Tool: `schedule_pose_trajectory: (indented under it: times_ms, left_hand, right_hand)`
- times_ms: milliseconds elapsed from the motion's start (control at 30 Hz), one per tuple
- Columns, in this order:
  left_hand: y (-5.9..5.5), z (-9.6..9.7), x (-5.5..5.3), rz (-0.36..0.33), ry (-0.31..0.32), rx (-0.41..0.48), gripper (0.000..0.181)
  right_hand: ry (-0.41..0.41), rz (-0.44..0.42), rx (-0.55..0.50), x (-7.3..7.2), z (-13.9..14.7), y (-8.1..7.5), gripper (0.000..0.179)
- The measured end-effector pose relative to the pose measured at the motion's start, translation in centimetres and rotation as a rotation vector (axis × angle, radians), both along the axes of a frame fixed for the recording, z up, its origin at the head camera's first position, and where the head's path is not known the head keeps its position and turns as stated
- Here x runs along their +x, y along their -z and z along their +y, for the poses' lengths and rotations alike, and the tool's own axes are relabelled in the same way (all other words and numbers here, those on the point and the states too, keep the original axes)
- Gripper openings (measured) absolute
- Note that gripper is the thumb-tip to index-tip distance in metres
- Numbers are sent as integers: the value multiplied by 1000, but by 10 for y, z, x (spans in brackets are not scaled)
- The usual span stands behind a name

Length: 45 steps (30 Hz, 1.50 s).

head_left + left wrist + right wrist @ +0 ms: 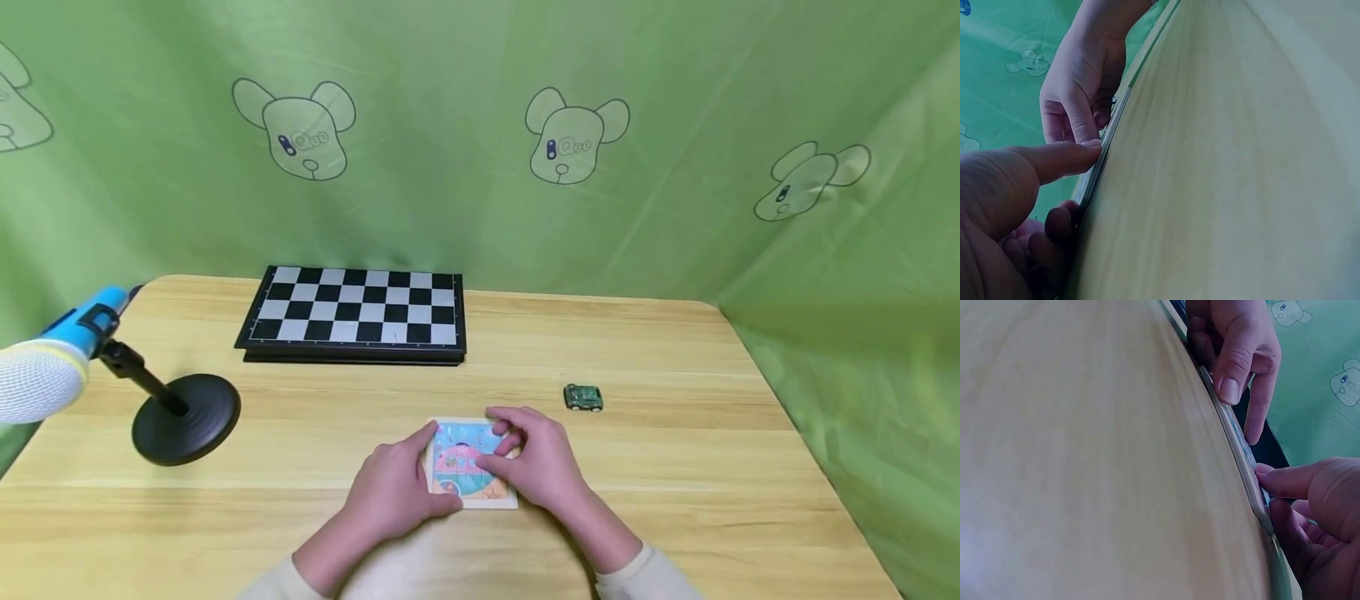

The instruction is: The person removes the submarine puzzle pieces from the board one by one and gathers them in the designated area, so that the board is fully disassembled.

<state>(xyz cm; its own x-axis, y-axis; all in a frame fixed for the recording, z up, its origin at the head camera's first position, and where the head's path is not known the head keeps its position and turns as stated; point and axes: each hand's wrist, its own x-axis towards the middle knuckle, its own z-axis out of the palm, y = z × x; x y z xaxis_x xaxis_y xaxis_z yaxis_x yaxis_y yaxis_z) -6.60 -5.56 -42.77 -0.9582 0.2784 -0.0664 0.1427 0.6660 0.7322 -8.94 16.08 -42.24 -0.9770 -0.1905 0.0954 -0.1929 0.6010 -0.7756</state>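
Note:
A small square picture puzzle [459,477] with a pale frame lies flat on the table; its pink and blue sea picture is crossed by thin grid lines. My left hand [392,483] holds the puzzle at its left side, forefinger at the upper left corner and thumb on the bottom edge. From the right, my right hand [542,460] rests its thumb on the picture, with curled fingers over the upper right part, hiding it. In the right wrist view the puzzle [1232,437] shows edge-on between the left hand [1241,350] and the right hand [1322,512].
Beyond the puzzle lies a folded black-and-white chessboard [356,310]. A small green toy car [583,397] stands right of the hands. At the left, a blue microphone [90,325] leans out from a stand with a round black base [197,421]. A green curtain [450,217] hangs behind the table.

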Motion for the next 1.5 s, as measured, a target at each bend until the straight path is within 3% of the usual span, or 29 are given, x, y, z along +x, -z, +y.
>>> schedule_pose_trajectory:
  times_ms: [133, 433, 600, 1167, 1500]
  left_hand:
    - [4, -1, -2, -2, 3, 43, 100]
    - [10, -5, -2, -13, 7, 78, 98]
    - [12, -6, -1, -4, 9, 83, 99]
    - [12, -6, -1, 14, 2, 60, 99]
    - [11, -7, 0, 5, -10, 63, 99]
  right_hand:
    - [-17, -12, -16, -2, 1, -3, 57]
    - [-153, -94, -70, -18, -9, -1, 55]
    - [-198, -144, -43, -23, -17, -1, 52]
    - [-228, -190, 28, -32, -26, 0, 38]
    - [-237, -170, 84, -33, -28, 6, 37]
